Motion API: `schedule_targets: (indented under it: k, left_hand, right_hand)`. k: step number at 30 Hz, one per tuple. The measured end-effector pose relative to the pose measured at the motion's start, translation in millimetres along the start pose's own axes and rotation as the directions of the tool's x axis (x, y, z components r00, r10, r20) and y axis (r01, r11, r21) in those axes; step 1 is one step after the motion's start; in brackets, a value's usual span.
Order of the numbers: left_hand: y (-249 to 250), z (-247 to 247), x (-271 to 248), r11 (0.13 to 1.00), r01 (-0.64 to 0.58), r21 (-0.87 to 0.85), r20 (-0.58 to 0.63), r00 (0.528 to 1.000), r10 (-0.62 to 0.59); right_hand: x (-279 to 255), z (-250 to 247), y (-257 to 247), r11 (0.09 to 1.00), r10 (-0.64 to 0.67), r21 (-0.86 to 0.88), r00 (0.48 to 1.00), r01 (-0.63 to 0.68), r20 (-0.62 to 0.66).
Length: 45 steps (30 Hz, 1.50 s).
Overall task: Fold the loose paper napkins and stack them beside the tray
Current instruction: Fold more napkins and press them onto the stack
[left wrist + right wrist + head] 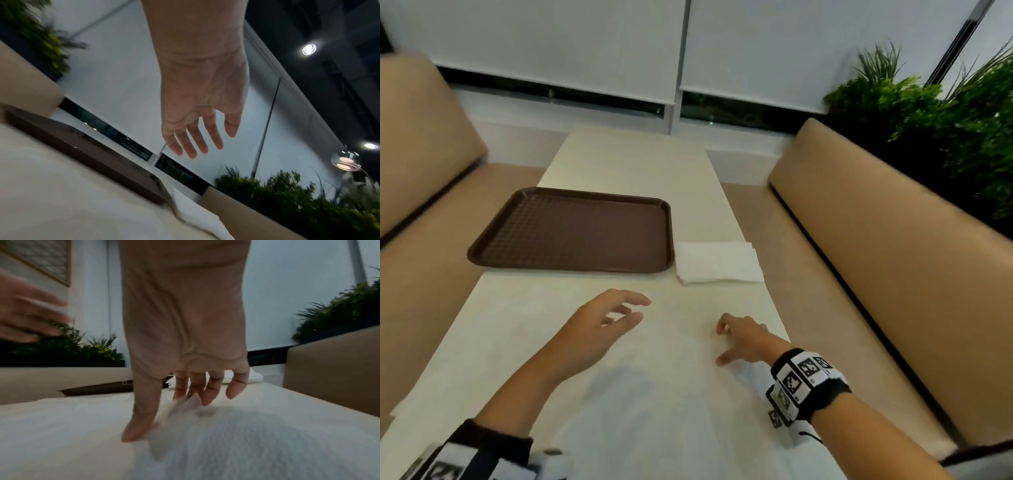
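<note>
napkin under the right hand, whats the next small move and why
Probably pinch and lift that corner, then fold it across. The right hand has its fingertips at a raised, blurred corner of the open napkin lying flat on the table. The left hand hovers open, free to hold the sheet down. A folded stack already lies beside the tray.

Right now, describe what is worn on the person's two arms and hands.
Both hands are bare: no gloves, no rings visible. The right wrist carries a black band with white blocks printed with black square marker patterns, and a thin black cord hangs from it. The left forearm has a dark cuff with similar black-and-white marker blocks, partly cut off.
</note>
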State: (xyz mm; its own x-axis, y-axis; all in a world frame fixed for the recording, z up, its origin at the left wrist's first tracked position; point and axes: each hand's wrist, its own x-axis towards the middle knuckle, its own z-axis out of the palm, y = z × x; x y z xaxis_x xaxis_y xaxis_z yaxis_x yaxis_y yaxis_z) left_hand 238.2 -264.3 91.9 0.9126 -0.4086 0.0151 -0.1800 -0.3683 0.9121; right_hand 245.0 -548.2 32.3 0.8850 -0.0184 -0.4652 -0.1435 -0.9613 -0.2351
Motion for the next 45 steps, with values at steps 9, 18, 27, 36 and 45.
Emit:
schedule_targets:
  k: [9,18,27,36,45]
  left_hand:
    - [-59,-52,-164,0.981,0.185,-0.056,-0.150,0.970,-0.192]
    - [-92,-74,-208,0.966,0.242,-0.095,-0.237,0.936,-0.258]
    - [-34,-66,-171,0.984,-0.006,-0.180,-0.263,0.964,-0.043]
    - [39,-10,-64,0.906,-0.151,-0.395,-0.230,0.971,0.061]
    - [28,-4,-42,0.640,-0.125,-0.758,-0.084,0.992,0.093]
  right_hand:
    - [-21,-14,-11,0.983,-0.043,0.165,0.975,0.080,-0.217]
    - [-50,-29,-28,0.955,-0.092,0.218,0.901,0.200,-0.424]
    - [-129,-124,-73,0.860,-0.270,0.218,0.774,0.461,-0.573]
    - [-172,-148,-113,0.382,-0.359,0.639,0.744,0.668,-0.563]
    - [-170,-127,-106,0.252,-0.202,0.737,0.779,0.627,-0.593]
